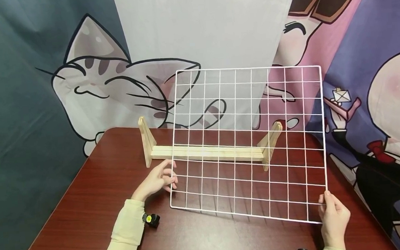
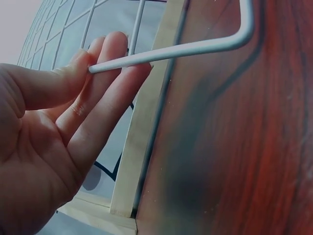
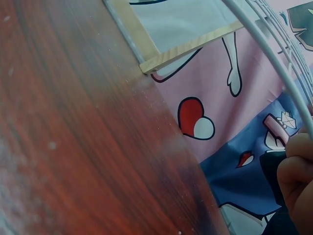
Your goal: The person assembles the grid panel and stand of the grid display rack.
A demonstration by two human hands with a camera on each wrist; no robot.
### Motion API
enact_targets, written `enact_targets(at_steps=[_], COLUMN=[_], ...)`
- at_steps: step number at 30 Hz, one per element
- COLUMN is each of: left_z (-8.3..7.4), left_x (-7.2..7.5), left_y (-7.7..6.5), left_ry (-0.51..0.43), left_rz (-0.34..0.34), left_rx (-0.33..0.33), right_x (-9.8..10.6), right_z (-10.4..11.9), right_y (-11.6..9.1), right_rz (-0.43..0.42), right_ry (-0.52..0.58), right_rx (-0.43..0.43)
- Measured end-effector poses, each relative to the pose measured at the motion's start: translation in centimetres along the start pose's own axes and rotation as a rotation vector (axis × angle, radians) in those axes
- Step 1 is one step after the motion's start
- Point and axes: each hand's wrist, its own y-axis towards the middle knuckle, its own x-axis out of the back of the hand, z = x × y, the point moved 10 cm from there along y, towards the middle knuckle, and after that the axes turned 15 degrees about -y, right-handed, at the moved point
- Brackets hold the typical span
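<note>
A white wire grid panel (image 1: pixel 235 147) is held up in front of me, its lower edge above the table. My left hand (image 1: pixel 158 179) pinches its left edge wire between thumb and fingers near the bottom corner; the left wrist view shows the thumb pressed against the wire (image 2: pixel 181 50). On the lower right edge, my right hand (image 1: pixel 334 214) grips the frame, and only some curled fingers show in the right wrist view. Behind the panel stands a pale wooden stand (image 1: pixel 162 152) with two upright sloped ends joined by a long flat bar, partly seen through the mesh.
The dark red-brown wooden table (image 1: pixel 88 208) carries the stand near its back edge. A cloth backdrop (image 1: pixel 207 21) printed with a cartoon cat and figures hangs right behind the table and along its right side. Black wrist cameras are strapped on both wrists.
</note>
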Motion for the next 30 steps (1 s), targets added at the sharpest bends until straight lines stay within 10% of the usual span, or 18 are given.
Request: enact_targets(at_steps=[30], left_z=[-3.6], left_x=[1.5], left_y=[-1.0], left_ry=[0.042], left_rz=[-0.076], left_rx=[-0.178], right_x=[-2.5], right_z=[3.9], right_y=[0.7], right_rz=[0.111], right_ry=[-0.107], right_rx=[0.162])
